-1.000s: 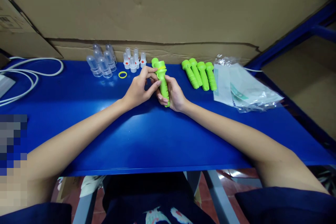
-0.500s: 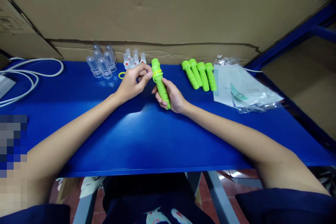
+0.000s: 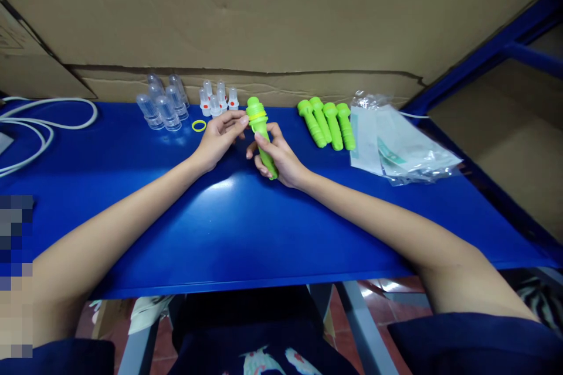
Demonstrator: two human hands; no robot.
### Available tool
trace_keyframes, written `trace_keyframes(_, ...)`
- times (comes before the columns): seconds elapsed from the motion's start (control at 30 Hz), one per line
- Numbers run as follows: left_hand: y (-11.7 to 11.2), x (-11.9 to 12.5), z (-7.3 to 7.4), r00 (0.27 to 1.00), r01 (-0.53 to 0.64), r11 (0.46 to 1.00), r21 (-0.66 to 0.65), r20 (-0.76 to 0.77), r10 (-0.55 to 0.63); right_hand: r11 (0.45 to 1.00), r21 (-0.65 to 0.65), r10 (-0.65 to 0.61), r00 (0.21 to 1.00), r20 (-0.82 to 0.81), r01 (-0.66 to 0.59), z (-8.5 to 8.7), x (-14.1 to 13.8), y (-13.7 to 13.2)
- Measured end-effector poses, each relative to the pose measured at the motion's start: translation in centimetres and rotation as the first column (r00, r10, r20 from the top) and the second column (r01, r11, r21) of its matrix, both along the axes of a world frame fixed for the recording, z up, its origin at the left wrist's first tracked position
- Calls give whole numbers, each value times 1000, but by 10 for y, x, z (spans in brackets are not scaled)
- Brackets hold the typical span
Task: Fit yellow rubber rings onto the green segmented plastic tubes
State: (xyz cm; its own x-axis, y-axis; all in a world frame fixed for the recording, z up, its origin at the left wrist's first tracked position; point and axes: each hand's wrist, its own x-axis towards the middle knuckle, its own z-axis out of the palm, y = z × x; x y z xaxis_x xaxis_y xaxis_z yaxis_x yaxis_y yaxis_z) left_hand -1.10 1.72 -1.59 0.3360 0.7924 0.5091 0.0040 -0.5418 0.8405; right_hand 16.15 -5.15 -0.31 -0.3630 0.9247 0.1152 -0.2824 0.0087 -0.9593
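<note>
A bright green plastic flashlight body (image 3: 266, 158) lies tilted in my right hand (image 3: 281, 158), whose fingers and thumb wrap round its lower shaft. Near its head sits a yellow rubber ring (image 3: 258, 116), around the threaded part. With thumb and fingertips closed at that ring, my left hand (image 3: 220, 139) touches the left side of the head; the exact grip is partly hidden. A second yellow ring (image 3: 199, 125) rests on the table just left of that hand. Behind my left hand stand several small clear-topped white bulb pieces (image 3: 214, 104) with red dots.
Several clear plastic caps (image 3: 168, 114) stand at the back left, by a white cable (image 3: 88, 124). More green flashlight bodies (image 3: 328, 129) lie right of my hands, beside clear plastic bags (image 3: 400, 149). Cardboard (image 3: 246, 17) backs the blue table (image 3: 246, 234).
My right thumb has moved up and across the front of the flashlight body. My left fingertips stay by the ring. The whole view has shifted slightly, so things appear further left.
</note>
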Motion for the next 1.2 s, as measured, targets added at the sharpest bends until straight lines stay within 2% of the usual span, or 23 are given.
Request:
trace_keyframes(0.13, 0, -1, 0, 998, -65, 994, 82, 14, 64, 998, -18, -68, 997, -42, 67, -2, 0, 3)
trace_keyframes(0.37, -2, 2, 0, 974, -225, 954, 199, 74, 214, 993, -118, -5, 998, -62, -2, 0, 3, 6)
trace_keyframes(0.5, -7, 2, 5, 956, -291, 909, 300, 51, 289, 994, -111, 2, 999, -38, -6, -1, 3, 8)
trace_keyframes(0.6, -10, 1, 9, 941, -319, 855, 410, 29, 337, 996, -94, 2, 1000, -23, -4, -3, 2, 7)
trace_keyframes(0.7, -12, -2, 12, 932, -316, 808, 498, 4, 362, 996, -87, -18, 1000, 7, 18, -3, 1, 6)
trace_keyframes(0.8, -14, -3, 12, 933, -279, 792, 544, -41, 357, 996, -82, -40, 999, 28, 42, -3, 1, 5)
trace_keyframes(1.03, -12, -1, 7, 925, -287, 781, 555, -51, 377, 997, -58, -55, 996, 74, 60, -3, 0, 4)
trace_keyframes(1.2, -14, 1, 10, 938, -272, 810, 520, -46, 344, 997, -56, -54, 994, 91, 59, -1, 0, 3)
